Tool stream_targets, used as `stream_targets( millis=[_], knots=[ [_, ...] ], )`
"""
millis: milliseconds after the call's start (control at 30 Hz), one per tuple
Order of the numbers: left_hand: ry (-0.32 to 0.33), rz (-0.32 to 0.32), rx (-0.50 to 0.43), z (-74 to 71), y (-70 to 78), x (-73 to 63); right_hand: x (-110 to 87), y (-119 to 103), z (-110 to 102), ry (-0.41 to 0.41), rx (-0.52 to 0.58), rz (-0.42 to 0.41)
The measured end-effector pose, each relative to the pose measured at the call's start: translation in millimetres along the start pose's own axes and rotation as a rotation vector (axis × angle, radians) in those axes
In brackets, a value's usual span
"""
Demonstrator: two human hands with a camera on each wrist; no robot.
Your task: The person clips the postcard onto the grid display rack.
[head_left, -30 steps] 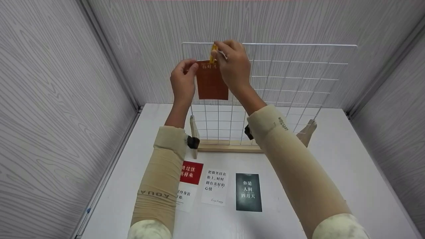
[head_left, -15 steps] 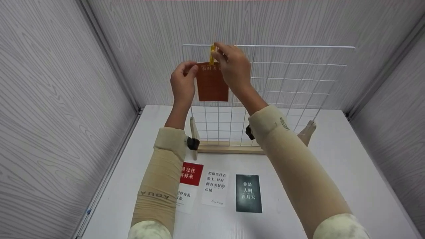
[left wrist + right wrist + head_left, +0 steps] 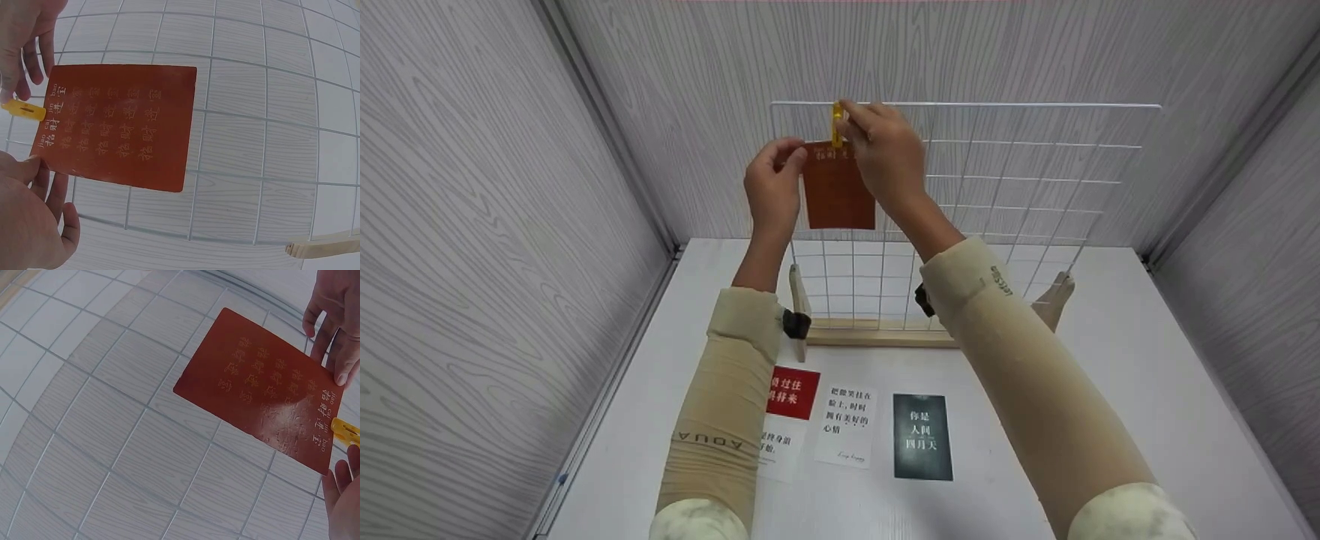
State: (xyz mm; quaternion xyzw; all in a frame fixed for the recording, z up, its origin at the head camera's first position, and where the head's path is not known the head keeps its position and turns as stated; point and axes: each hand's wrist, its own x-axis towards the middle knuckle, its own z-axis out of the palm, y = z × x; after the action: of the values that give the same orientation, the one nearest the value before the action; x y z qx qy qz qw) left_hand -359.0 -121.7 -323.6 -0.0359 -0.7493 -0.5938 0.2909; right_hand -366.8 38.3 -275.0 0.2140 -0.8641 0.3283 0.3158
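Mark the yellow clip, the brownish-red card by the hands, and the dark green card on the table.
Yellow clip (image 3: 29, 111): left wrist view, middle of its body.
Brownish-red card (image 3: 116, 127): left wrist view, middle of its printed face.
Dark green card (image 3: 922, 437): head view, middle of its face.

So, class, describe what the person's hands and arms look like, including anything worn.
The left hand and right hand are bare. The left sleeve and right sleeve are beige and close-fitting, with wide cuffs and dark lettering. A small black device shows beside each cuff. Pale mottled fabric shows below.
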Motion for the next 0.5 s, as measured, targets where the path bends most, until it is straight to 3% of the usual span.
stream_targets(
  millis=[500],
  knots=[
    [0.011,0.007,0.004,1.5,-0.1,-2.1,-20.0,5.1,-16.1,0.039,0.056,-0.087]
  ],
)
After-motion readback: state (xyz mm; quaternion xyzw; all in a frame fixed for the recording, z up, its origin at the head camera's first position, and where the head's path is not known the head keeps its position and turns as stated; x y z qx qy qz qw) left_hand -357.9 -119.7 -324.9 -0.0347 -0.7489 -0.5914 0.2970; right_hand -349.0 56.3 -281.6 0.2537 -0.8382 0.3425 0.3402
